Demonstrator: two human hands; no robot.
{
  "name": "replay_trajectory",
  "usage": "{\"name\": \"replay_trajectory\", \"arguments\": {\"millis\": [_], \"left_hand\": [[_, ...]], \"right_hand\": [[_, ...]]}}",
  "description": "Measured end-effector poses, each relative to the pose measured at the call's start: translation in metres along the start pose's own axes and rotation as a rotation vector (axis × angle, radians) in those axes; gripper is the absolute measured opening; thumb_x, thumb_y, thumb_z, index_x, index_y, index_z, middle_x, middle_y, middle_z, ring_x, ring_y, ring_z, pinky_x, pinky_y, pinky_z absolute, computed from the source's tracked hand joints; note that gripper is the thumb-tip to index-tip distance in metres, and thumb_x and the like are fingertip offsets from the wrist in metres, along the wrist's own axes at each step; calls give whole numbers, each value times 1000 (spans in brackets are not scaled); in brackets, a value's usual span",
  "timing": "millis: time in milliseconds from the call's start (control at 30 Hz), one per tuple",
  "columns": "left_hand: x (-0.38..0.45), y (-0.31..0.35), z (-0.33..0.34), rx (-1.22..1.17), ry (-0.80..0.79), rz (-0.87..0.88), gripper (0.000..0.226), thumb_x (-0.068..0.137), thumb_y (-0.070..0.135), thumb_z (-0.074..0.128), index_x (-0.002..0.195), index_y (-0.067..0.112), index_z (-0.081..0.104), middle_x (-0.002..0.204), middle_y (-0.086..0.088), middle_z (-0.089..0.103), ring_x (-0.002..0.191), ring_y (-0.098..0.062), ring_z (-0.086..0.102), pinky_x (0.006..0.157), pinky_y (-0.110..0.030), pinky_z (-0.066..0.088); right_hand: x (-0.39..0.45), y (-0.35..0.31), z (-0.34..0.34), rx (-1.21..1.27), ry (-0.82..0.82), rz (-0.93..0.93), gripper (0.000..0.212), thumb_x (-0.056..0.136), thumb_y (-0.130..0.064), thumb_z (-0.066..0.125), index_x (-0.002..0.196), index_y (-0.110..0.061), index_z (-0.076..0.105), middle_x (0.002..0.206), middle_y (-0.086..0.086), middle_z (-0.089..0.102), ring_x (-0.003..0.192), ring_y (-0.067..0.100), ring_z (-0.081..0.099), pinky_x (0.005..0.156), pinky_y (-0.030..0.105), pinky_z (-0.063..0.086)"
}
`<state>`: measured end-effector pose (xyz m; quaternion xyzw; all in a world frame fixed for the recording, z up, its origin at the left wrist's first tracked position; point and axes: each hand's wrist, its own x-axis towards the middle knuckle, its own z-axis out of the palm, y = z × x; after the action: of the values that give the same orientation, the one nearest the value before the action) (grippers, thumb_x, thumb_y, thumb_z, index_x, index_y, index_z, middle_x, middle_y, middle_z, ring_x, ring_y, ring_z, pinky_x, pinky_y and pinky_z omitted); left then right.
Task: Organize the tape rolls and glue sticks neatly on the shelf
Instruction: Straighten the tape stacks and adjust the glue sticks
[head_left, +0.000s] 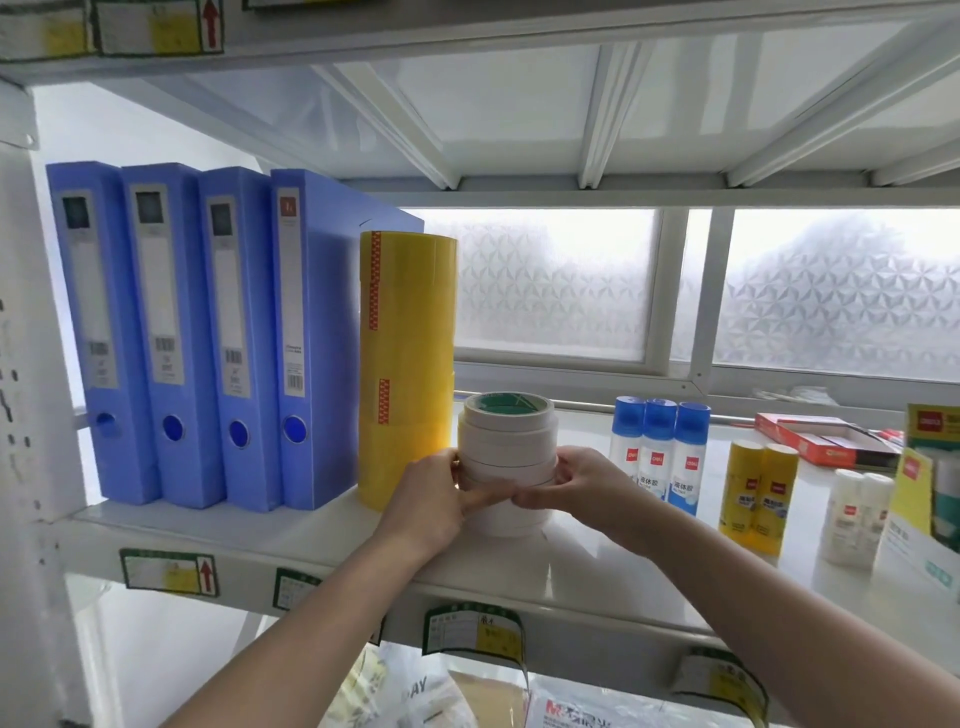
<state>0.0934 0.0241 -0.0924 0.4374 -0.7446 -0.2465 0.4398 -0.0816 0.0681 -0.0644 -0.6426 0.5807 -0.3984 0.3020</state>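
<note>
A stack of white tape rolls (508, 447) stands on the white shelf (291, 535), just right of a tall stack of yellow tape rolls (408, 364). My left hand (435, 496) grips the white stack from its left side and my right hand (558, 480) from its right, thumbs meeting at the front. Three blue-capped liquid glue bottles (658, 452) stand in a row to the right. Further right are two yellow glue sticks (758, 493) and two white glue sticks (857, 514).
Several blue file boxes (176, 332) stand upright at the shelf's left end. A red open box (826, 441) lies at the back right, and a green and white carton (930, 499) stands at the right edge. A frosted window is behind.
</note>
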Motion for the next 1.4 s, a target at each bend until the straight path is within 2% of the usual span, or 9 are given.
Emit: {"name": "replay_trajectory", "arguments": {"millis": [167, 300, 433, 567, 733, 867, 967, 1200, 1400], "left_hand": [[-1, 0, 1, 104, 11, 40, 92, 46, 84, 56, 106, 14, 64, 100, 2, 71, 92, -13, 66, 82, -38, 53], [-1, 0, 2, 149, 28, 50, 75, 58, 73, 63, 103, 13, 63, 98, 1, 71, 90, -15, 65, 79, -38, 52], [-3, 2, 1, 150, 15, 50, 83, 52, 79, 56, 101, 14, 63, 97, 1, 71, 87, -15, 65, 77, -38, 52], [-2, 2, 0, 124, 21, 27, 65, 61, 65, 69, 100, 13, 65, 94, 3, 70, 85, -13, 64, 73, -30, 51], [-1, 5, -5, 2, -24, 8, 55, 67, 54, 72, 105, 14, 67, 98, 2, 71, 90, -10, 65, 83, -32, 53], [5, 9, -10, 39, -55, 33, 73, 58, 67, 66, 108, 14, 66, 102, 5, 71, 94, -8, 65, 85, -34, 53], [7, 8, -13, 50, -66, 42, 81, 51, 73, 61, 106, 15, 67, 100, 6, 71, 93, -8, 65, 85, -35, 54], [5, 9, -13, 40, -49, 51, 77, 53, 70, 63, 105, 14, 69, 99, 6, 72, 90, -6, 66, 82, -32, 55], [8, 22, -13, -15, 59, 88, 53, 67, 53, 74, 104, 17, 64, 92, 9, 70, 83, -3, 64, 66, -13, 47]], "right_hand": [[3, 4, 4, -67, 23, 7, 57, 70, -25, 81, 120, -9, 57, 110, 6, 67, 105, 22, 61, 99, 40, 48], [5, 6, 5, -90, 36, 16, 59, 70, -26, 81, 120, -9, 56, 111, 7, 65, 106, 23, 60, 98, 40, 48], [5, 6, 6, -100, 45, 10, 58, 70, -25, 81, 120, -8, 56, 111, 8, 65, 105, 24, 60, 98, 40, 49], [3, 4, 4, -116, 39, -6, 56, 71, -25, 80, 119, -8, 57, 111, 8, 66, 105, 23, 61, 97, 39, 49], [-2, -4, -8, 62, -110, -41, 50, 79, -18, 74, 126, -9, 57, 118, 4, 65, 109, 15, 60, 84, 16, 51], [-1, -6, -12, -20, -110, -56, 53, 85, -26, 67, 133, -12, 52, 126, 2, 61, 115, 17, 56, 99, 27, 46], [1, -6, -12, -43, -94, -67, 48, 86, -26, 66, 130, -11, 55, 123, 3, 63, 112, 17, 58, 100, 31, 46], [2, -7, -14, -55, -122, -65, 48, 85, -26, 67, 129, -11, 55, 121, 3, 63, 111, 17, 59, 99, 30, 47], [4, -21, -22, 11, -94, -181, 48, 79, -24, 75, 123, -18, 57, 120, -2, 65, 116, 14, 58, 104, 37, 45]]}}
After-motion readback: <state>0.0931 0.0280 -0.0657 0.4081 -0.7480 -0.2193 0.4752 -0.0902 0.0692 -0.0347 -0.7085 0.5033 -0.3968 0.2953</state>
